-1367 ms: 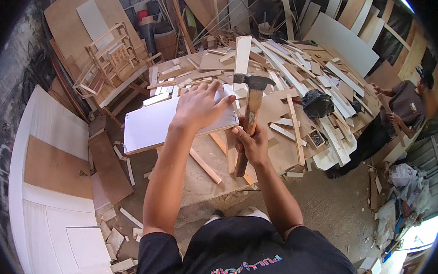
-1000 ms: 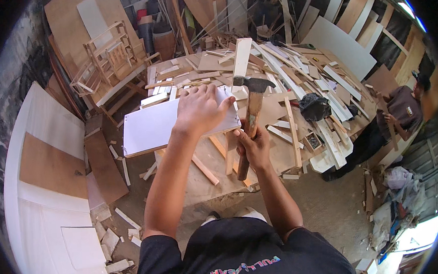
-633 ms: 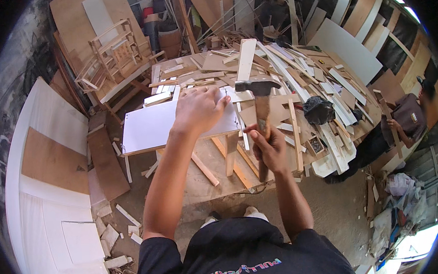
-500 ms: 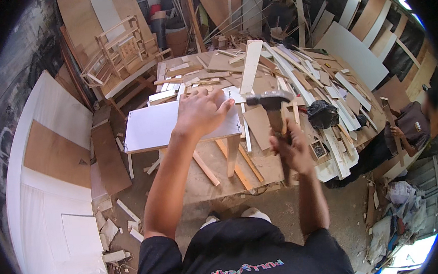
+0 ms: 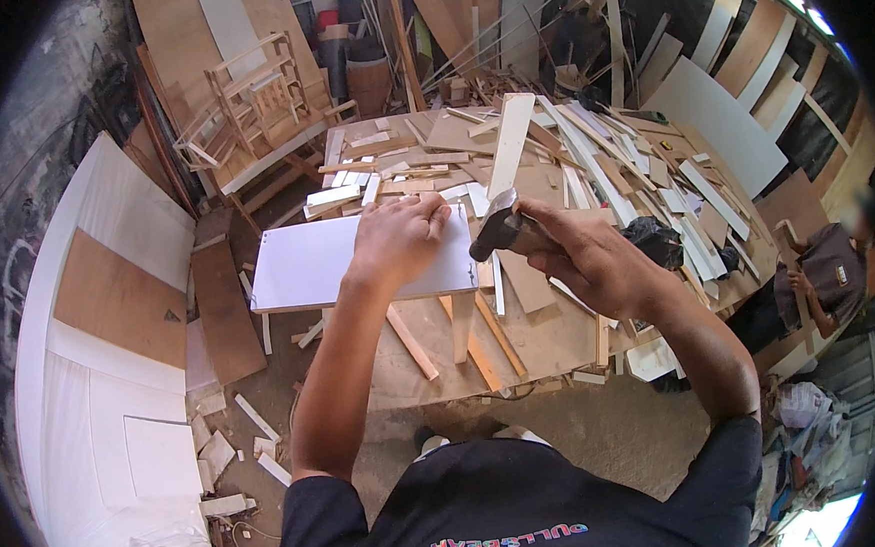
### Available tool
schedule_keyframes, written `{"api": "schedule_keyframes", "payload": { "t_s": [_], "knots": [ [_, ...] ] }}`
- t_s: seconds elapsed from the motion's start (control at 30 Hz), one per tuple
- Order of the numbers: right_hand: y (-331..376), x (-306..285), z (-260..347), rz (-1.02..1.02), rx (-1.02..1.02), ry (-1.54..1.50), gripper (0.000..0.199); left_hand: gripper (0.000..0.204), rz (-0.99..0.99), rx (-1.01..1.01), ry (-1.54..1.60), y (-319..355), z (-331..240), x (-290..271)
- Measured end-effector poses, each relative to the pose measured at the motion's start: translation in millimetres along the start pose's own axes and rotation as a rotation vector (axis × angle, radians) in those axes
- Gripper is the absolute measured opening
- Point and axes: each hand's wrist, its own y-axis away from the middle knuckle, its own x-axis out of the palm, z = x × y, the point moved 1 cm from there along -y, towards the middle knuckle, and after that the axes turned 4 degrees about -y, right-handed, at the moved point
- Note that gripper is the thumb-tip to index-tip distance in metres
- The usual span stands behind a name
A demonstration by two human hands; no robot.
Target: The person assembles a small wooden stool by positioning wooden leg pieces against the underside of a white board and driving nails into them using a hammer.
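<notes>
The desk (image 5: 399, 381) spreads widest, strewn with wood offcuts toward its far side. Above its near part sits the white board (image 5: 302, 267), a pale wooden upright (image 5: 462, 327) beneath its right end. It looks stiff and fairly light, its smooth face perhaps slippery; the long edges should offer the surest hold. The left hand (image 5: 400, 241) lies on it, but I cannot tell whether its fingers hook the far edge. The right hand's fingers clench the hammer (image 5: 498, 232), its head over the board's right end; likely head-heavy, it is best held along the handle.
</notes>
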Motion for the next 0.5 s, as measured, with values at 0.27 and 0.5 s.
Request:
{"api": "schedule_keyframes", "payload": {
  "t_s": [0.27, 0.5],
  "knots": [
    [-13, -2, 2, 0.041, -0.034, 0.033, 0.069, 0.038, -0.104, 0.022, -0.040, 2, 3, 9],
    [-23, -34, 42, 0.136, 0.195, 0.158, 0.066, 0.040, -0.074, 0.009, -0.020, 1, -1, 3]
  ]
}}
